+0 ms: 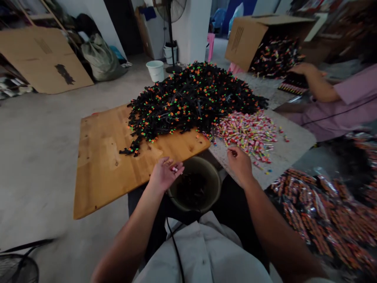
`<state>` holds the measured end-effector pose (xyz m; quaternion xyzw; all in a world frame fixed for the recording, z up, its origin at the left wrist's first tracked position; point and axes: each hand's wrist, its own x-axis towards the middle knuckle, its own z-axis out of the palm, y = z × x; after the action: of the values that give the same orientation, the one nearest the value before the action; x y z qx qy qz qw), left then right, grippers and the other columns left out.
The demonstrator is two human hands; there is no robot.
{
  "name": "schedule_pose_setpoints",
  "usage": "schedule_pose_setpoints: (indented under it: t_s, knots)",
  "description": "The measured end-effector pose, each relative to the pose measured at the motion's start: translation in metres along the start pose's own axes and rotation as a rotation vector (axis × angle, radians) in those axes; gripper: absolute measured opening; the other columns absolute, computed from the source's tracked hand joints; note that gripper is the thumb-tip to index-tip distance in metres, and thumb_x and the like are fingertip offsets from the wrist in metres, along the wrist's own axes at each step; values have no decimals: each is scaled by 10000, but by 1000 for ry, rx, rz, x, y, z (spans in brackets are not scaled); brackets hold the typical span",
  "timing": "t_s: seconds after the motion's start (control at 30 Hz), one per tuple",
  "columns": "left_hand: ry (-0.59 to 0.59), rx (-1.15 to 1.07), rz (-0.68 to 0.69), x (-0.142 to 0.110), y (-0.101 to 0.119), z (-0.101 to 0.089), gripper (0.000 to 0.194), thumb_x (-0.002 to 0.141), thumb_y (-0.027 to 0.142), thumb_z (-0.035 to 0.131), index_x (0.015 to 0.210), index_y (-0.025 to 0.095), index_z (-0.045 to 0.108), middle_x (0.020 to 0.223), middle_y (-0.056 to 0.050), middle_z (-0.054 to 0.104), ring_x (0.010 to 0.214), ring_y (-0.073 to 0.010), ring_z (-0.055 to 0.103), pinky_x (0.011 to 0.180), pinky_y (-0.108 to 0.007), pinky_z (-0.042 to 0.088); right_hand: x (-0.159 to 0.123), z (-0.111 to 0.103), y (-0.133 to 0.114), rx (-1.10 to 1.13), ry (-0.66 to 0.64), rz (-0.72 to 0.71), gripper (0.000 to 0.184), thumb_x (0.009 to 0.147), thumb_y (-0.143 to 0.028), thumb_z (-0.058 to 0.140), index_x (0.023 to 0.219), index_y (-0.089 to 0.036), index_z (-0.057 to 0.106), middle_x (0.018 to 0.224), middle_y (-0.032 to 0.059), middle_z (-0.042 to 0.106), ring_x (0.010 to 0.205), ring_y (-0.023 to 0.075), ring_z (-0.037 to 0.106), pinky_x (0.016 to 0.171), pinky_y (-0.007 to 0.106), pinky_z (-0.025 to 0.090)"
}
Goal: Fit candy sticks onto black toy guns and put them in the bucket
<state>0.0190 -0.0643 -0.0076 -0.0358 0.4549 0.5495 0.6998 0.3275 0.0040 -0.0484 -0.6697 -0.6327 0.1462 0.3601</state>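
Observation:
My left hand (165, 173) is palm up above the bucket's left rim, its fingers curled round a few small pink-and-white candy-like pieces (174, 169). Over the grey tabletop's near edge, my right hand (240, 166) is closed with fingertips together; whatever it may hold is hidden. Just beyond it spreads a pile of small pink, white and yellow pieces (250, 131). A large heap of black plastic pieces with orange and green tips (188, 98) covers the back of the wooden board (100, 157). Between my knees stands a round bucket (218, 188) with dark pieces inside.
At the right, another person's hand (308, 70) is near a tilted cardboard box (246, 39) full of black pieces. Clear bags of orange-and-black items (318, 212) lie at lower right. A white bucket (155, 71) stands behind the board. A floor fan (19, 267) is at lower left.

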Motion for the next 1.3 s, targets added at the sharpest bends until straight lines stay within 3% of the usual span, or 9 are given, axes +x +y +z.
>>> schedule_pose_setpoints:
  t_s: [0.13,0.27,0.4,0.57,0.67,0.87,1.03,1.2,1.3]
  knots:
    - [78,-25,275,6,27,-6,270,818,-80,510,883,164,605,845,-59,718,821,-149,751,863,-271,630,36,2,9,-96,-66,-2,238,847,-274,577,948,-169,766,995,150,797,951,304,722,930,436,536]
    - [-5,50,379,5,37,-9,242,834,-49,606,961,151,655,986,-73,761,904,-156,766,859,-270,618,20,23,-30,113,-159,-113,256,893,-366,629,1013,-187,766,971,113,793,849,265,715,867,418,557]
    - [-111,170,456,5,8,-1,220,854,130,743,1062,173,684,1160,-86,759,985,-185,757,803,-280,601,-30,49,-94,437,-437,-259,364,951,-423,654,1244,-216,713,1076,98,798,901,246,743,863,396,586]
    - [-153,381,493,7,-22,3,291,821,242,811,1083,177,702,1067,-77,759,892,-174,717,749,-258,563,-58,78,-129,526,-434,-401,318,942,-251,600,1233,-239,726,1262,111,773,1144,271,730,1062,458,542]
    - [-64,538,522,12,10,-6,285,863,368,808,1066,191,712,1062,-90,745,935,-219,709,753,-297,568,-58,83,-121,570,-475,-221,259,941,-349,628,1116,-219,767,1048,98,804,923,255,755,878,412,614]
    - [550,1277,1015,51,135,-38,122,943,260,647,1025,183,695,1229,-163,677,1286,-327,588,1113,-441,426,-64,75,-104,609,-638,77,338,847,-427,711,1054,-172,794,740,20,723,541,160,617,483,269,526]
    - [535,1430,940,72,168,-61,173,809,238,777,925,174,667,1230,-234,656,1355,-447,509,1172,-560,319,-77,71,-101,641,-651,100,268,842,-393,711,1017,-201,777,769,15,736,579,163,637,478,254,527]
    - [453,1487,1120,67,168,-77,102,926,251,659,1007,190,654,1387,-200,613,1417,-369,457,1234,-523,263,-77,60,-93,654,-633,126,253,849,-397,706,1004,-199,735,770,9,731,570,156,625,496,259,522]
    - [306,1335,1199,55,155,-70,92,938,259,648,1014,209,656,1233,-145,691,1263,-305,585,1151,-451,399,-71,49,-96,714,-631,139,269,867,-418,698,1027,-202,721,815,14,743,555,140,610,510,260,515]
